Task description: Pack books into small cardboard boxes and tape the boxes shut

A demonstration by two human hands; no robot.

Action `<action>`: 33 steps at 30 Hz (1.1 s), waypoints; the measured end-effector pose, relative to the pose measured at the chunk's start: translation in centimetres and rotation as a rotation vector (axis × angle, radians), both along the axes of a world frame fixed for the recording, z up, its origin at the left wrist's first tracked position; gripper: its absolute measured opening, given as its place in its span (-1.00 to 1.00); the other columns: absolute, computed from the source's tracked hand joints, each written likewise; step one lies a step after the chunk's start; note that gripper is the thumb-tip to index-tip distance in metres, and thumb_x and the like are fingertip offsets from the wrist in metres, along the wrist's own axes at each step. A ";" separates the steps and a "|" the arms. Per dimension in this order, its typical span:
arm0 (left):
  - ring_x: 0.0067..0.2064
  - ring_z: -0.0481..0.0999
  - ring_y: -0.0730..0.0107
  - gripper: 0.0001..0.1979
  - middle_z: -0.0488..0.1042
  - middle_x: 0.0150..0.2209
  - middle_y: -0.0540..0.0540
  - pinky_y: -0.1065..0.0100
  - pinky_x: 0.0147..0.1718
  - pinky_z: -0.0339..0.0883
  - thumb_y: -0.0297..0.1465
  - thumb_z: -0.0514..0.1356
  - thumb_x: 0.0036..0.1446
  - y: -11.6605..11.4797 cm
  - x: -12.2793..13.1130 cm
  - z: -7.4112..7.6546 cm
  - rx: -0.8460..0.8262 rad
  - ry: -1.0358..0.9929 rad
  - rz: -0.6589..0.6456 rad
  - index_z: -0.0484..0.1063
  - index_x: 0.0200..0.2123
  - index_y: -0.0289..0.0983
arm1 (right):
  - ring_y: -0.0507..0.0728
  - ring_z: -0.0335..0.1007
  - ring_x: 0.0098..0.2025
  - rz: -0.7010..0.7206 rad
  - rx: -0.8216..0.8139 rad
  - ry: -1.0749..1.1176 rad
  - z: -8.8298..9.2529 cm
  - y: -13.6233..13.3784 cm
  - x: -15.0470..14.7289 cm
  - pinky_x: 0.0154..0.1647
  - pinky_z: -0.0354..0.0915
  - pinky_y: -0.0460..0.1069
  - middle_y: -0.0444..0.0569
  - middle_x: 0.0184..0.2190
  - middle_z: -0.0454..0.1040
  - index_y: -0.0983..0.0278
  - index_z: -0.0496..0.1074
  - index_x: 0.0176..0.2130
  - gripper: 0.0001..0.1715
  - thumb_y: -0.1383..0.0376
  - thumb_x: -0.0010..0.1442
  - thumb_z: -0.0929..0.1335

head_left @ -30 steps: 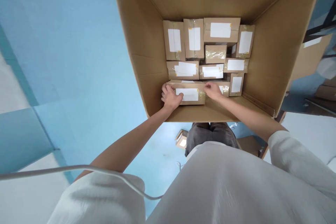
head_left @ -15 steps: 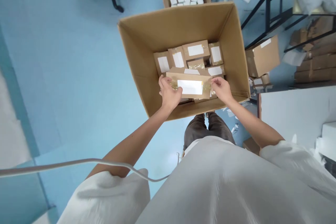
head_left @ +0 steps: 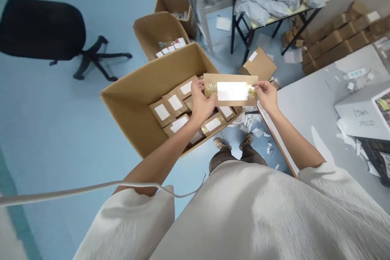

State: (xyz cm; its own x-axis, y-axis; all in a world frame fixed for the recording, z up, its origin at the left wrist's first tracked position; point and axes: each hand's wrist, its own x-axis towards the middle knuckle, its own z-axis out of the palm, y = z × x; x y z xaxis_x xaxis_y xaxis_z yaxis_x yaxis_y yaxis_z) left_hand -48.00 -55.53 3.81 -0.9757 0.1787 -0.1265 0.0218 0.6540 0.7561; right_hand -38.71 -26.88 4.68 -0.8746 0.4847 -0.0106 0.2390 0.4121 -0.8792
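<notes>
A long, flat cardboard box (head_left: pixel 230 101) with a white label and shiny tape at both ends is held between my two hands. My left hand (head_left: pixel 201 101) grips its left end, thumb over the front. On the opposite end, my right hand (head_left: pixel 267 94) pinches the edge with closed fingers. Below and behind it stands a large open carton (head_left: pixel 128 105), its right part covered by the held box. Inside the carton lie several smaller labelled cardboard boxes (head_left: pixel 162 114), close together.
Behind the carton stand an open box (head_left: pixel 149 34) of small white packs and another open box (head_left: pixel 172 3). A black chair (head_left: pixel 45 28) is at left. On the right are a white table (head_left: pixel 301 101) and a bag-laden table (head_left: pixel 271 20). A white cable (head_left: pixel 91 189) crosses at left.
The long box has risen out of the large carton and moved right, held in both hands. My view has turned right, bringing more of the white table into sight.
</notes>
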 end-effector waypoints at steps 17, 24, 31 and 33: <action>0.22 0.63 0.03 -0.44 0.61 0.12 -0.16 0.07 0.27 0.48 -0.54 0.36 0.13 34.6 10.6 -2.0 0.225 -0.141 -0.498 0.36 0.16 -0.11 | 0.29 0.57 0.01 -0.658 -0.034 -0.205 -0.3 22.5 22.1 0.18 0.48 0.19 0.04 -0.08 0.71 0.20 0.63 -0.14 -0.71 0.16 0.19 0.39; 0.16 0.63 0.05 -0.55 0.63 0.09 -0.12 0.07 0.22 0.50 -0.55 0.32 0.17 41.6 16.1 -2.8 0.136 -0.227 -0.720 0.40 0.09 -0.09 | 0.32 0.55 0.04 -0.837 -0.002 -0.314 -0.8 26.1 29.6 0.21 0.46 0.20 0.08 -0.08 0.72 0.22 0.65 -0.14 -0.70 0.20 0.19 0.38; 0.34 0.57 0.01 -0.51 0.55 0.31 -0.23 0.01 0.39 0.42 -0.59 0.30 0.12 44.0 18.6 -5.2 0.169 -0.257 -0.890 0.46 0.11 -0.14 | 0.36 0.57 0.12 -0.848 -0.013 -0.338 -3.5 27.1 33.8 0.34 0.45 0.27 0.12 0.00 0.73 0.21 0.65 -0.10 -0.68 0.23 0.21 0.35; 0.40 0.54 -0.02 -0.50 0.52 0.36 -0.24 -0.02 0.45 0.38 -0.58 0.29 0.12 43.9 18.6 -5.8 0.189 -0.243 -0.926 0.48 0.12 -0.14 | 0.39 0.53 0.26 -0.829 0.044 -0.333 -4.4 27.1 34.3 0.43 0.39 0.31 0.16 0.12 0.69 0.20 0.64 -0.06 -0.65 0.25 0.22 0.34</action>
State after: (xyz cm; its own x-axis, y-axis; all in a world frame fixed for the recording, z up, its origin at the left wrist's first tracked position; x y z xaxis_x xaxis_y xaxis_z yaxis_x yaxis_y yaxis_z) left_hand -29.43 -11.61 -2.01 -0.3899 0.8996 -0.1965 0.2953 0.3243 0.8987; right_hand -4.41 0.25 0.31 -0.1974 0.9658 -0.1680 0.7155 0.0248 -0.6982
